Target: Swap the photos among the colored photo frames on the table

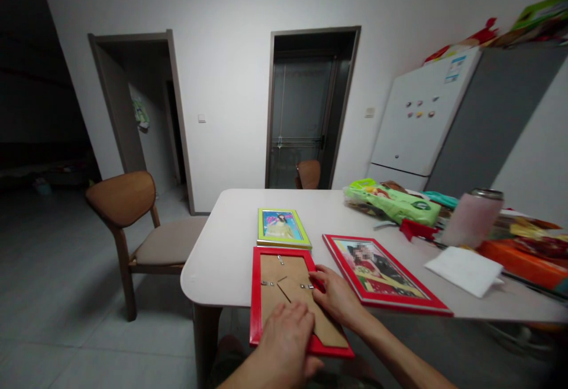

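A red picture frame [256, 294] lies face down, its near part jutting past the table's front edge. Its brown backing board [270, 267] shows small metal clips and a slit near the middle. My left hand [288, 333] is on the lower part of the board, fingers together and thumb at the near rail. At the right rail, my right hand [335, 294] grips the frame beside a metal clip [306, 286], its fingertips partly hidden. Just beyond lies a yellow-green picture frame [284, 227], face up. Right of my hands is a larger red picture frame [381, 276], also face up.
The white table [217, 259] has a rounded left corner. On its right are a green package [399, 202], a pink bottle [474, 217], white tissue [465, 269] and an orange packet [523, 261]. A wooden chair [122, 199] stands at the left, a fridge [408, 140] behind.
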The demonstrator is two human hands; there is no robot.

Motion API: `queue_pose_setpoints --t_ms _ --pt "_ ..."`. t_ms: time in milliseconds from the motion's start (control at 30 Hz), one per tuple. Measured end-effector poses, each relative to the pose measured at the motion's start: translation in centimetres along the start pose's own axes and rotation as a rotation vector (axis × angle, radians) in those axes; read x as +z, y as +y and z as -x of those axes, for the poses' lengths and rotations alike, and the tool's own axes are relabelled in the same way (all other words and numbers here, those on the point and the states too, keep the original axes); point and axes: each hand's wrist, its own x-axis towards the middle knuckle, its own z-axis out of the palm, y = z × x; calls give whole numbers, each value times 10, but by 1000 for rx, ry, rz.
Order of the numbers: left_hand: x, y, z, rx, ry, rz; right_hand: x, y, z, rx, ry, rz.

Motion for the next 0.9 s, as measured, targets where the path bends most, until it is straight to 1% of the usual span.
queue_pose_setpoints --t_ms 100,167,233,433,567,633,767,833,900 --pt "-11 -24 14 -142 39 -10 -3 -3 -1 -22 -42 2" --pt "-13 -36 19 -162 69 -12 -3 -6 -2 -31 -54 6" --pt "-12 -42 21 -145 88 1 -2 -9 -5 -32 -58 9" --pt "-7 -45 21 -112 143 53 0 -11 -6 -23 -24 30" --pt "-4 -45 24 -102 180 86 1 -20 2 -88 14 5" --pt "-2 -46 25 -106 192 95 3 -30 7 -148 -30 -76" --pt "1 -47 25 -117 203 111 7 -50 15 -232 -177 -226" --pt "1 -48 24 -117 212 124 8 -55 16 -258 -201 -245" --pt "0 -48 24 -110 218 131 8 -56 14 -277 -198 -252"
